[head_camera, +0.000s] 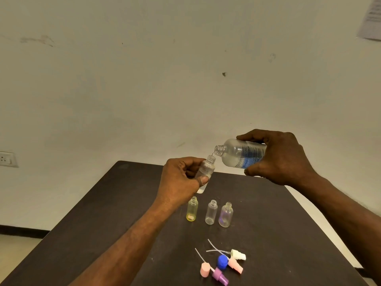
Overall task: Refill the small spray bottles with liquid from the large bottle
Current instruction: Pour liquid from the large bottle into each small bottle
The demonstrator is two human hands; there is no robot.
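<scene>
Right hand (282, 157) is gripping the large bottle (241, 153) round its middle, tipping it, while left hand (179, 182) is pinching the small spray bottle (206, 169) above the table (123, 203), both looking light, thin, slippery plastic, best held mid-body.

Both forearms are bare, no sleeves in sight, and no rings, watch or gloves anywhere near the fingers (203, 179) either.
</scene>
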